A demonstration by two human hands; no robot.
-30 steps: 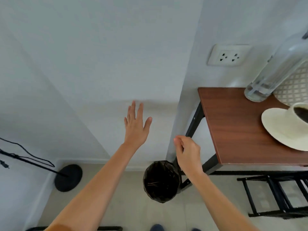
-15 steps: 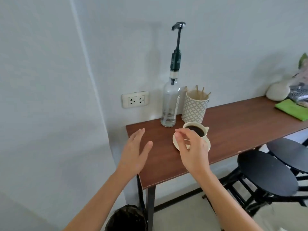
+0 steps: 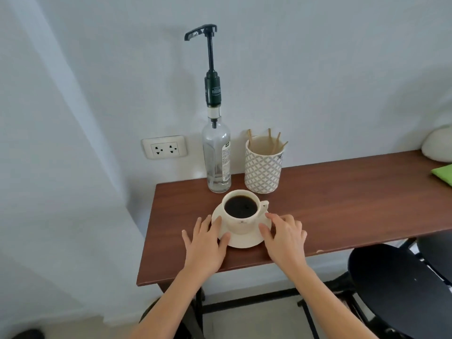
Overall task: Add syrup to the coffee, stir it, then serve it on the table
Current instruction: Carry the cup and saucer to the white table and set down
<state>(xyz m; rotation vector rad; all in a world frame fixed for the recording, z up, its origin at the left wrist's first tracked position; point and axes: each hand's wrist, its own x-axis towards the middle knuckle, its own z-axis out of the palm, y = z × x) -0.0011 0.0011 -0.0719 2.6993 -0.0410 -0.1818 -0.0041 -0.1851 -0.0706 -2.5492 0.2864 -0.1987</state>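
A cream cup [image 3: 241, 223] full of black coffee stands on a cream saucer [image 3: 244, 240] near the left end of the brown table [image 3: 342, 204]. My left hand [image 3: 205, 243] lies flat, its fingertips on the saucer's left rim. My right hand [image 3: 285, 238] mirrors it, fingertips at the right rim beside the cup's handle. Both hands have their fingers spread and hold nothing. Just behind the cup is a clear syrup bottle [image 3: 216, 155] with a tall black pump. A patterned holder [image 3: 263, 167] with several wooden stirrers stands to its right.
A wall outlet [image 3: 164, 147] is left of the bottle. A black round stool [image 3: 401, 289] stands under the table's right part. A green cloth [image 3: 444, 173] and a white object [image 3: 437, 148] lie at the far right. The table's left edge is close to the saucer.
My view swung from the floor bin up to the table. Both hands moved forward and down onto the saucer's two sides; the right hand's pinched fingers have spread.
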